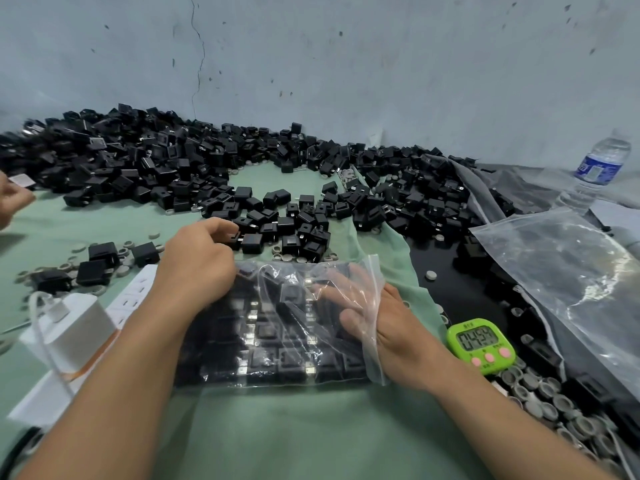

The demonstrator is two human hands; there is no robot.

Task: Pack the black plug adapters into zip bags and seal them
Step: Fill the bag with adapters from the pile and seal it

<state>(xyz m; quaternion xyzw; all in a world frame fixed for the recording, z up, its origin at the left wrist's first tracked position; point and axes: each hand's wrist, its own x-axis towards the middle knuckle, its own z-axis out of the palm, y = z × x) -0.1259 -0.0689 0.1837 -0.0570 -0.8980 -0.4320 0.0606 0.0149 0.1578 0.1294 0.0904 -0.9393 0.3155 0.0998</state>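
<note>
A clear zip bag (277, 341) lies flat on the green cloth in front of me, filled with rows of black plug adapters. My right hand (360, 306) reaches inside the bag through its open right side, fingers spread over the adapters. My left hand (201, 258) rests at the bag's far left corner, its fingertips pinching a loose black adapter (235, 237) at the near edge of the pile. A big heap of black adapters (207, 168) runs along the wall behind.
A green timer (479, 344) sits right of the bag. Empty zip bags (561, 271) and a water bottle (599, 168) lie at the right. A white power strip and charger (72, 327) are on the left. Grey round caps are scattered about. Another person's hand (10, 199) shows at the left edge.
</note>
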